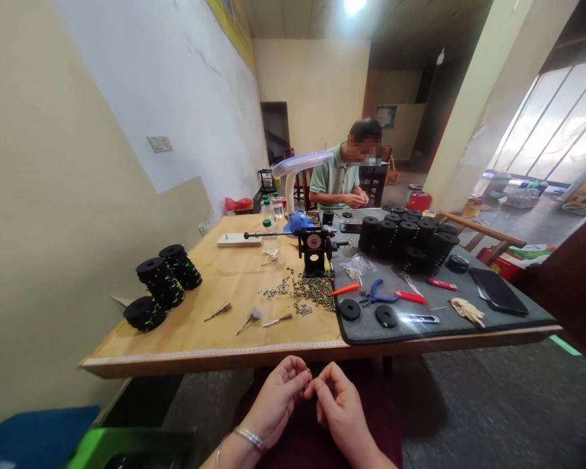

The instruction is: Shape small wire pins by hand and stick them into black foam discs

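Note:
My left hand (276, 397) and my right hand (339, 407) are held together below the near edge of the wooden table (215, 348), over my lap. Both have their fingers curled, and the fingertips meet in a pinch around something tiny that I cannot make out. A bracelet circles my left wrist. On the table just beyond lie a heap of small beads or metal bits (312, 292), three little brush-like pieces (249, 319), and a black hand-crank winder (315, 247).
Black spools (163, 283) stand at the table's left. A grey mat (449, 322) holds blue pliers (375, 294), red-handled tools, black discs and more black spools (410, 241). A person (344, 176) sits working at the far end beside a lamp. A wall runs along the left.

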`<action>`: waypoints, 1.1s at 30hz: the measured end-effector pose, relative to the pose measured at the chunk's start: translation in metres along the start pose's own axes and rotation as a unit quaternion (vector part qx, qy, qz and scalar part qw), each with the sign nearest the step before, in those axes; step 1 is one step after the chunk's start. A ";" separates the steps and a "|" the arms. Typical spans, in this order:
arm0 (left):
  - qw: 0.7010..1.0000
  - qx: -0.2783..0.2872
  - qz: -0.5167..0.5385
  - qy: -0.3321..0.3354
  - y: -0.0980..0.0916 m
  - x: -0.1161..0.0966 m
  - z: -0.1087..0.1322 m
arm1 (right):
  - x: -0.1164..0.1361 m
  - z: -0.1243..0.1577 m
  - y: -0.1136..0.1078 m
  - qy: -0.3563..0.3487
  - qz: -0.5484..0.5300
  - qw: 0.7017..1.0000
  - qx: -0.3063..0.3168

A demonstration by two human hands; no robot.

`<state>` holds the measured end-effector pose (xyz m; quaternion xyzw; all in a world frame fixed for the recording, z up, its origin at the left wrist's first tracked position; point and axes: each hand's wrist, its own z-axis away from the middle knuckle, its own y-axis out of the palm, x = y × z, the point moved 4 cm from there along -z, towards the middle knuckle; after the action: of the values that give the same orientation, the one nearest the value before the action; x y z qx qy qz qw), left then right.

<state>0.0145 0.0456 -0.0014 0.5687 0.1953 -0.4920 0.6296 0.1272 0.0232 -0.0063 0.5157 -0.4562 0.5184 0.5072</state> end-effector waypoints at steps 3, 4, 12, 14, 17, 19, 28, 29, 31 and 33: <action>1.000 -0.005 0.006 0.000 -0.001 0.002 0.001 | -0.002 0.000 0.000 -0.009 0.019 1.000 0.004; 1.000 -0.006 0.003 0.002 -0.001 0.002 0.001 | -0.003 0.000 -0.001 -0.009 0.022 1.000 0.005; 1.000 0.005 -0.010 0.017 -0.001 0.003 -0.001 | -0.003 0.000 -0.001 -0.009 0.021 1.000 0.006; 1.000 0.003 -0.011 0.016 -0.001 0.003 -0.001 | -0.004 0.000 -0.001 -0.005 0.014 1.000 0.003; 1.000 0.001 -0.011 0.013 0.000 0.001 0.001 | -0.005 -0.001 -0.001 -0.007 0.008 1.000 0.002; 1.000 0.001 -0.013 0.012 0.002 0.000 0.001 | -0.005 -0.001 -0.001 -0.012 0.007 1.000 0.004; 1.000 0.002 -0.014 0.019 0.001 0.001 0.000 | -0.008 0.000 -0.001 -0.009 0.003 1.000 0.002; 1.000 0.004 -0.014 0.019 0.001 0.001 0.000 | -0.007 0.000 -0.001 -0.009 0.002 1.000 0.001; 1.000 0.007 -0.013 0.019 0.001 0.002 0.000 | -0.006 0.000 0.000 -0.010 -0.001 1.000 -0.002; 1.000 0.006 -0.014 0.017 0.000 0.002 0.000 | -0.006 0.000 0.000 -0.013 -0.003 1.000 -0.003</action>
<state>0.0157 0.0448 -0.0030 0.5783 0.2110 -0.4918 0.6158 0.1273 0.0225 -0.0126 0.5223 -0.4624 0.5086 0.5047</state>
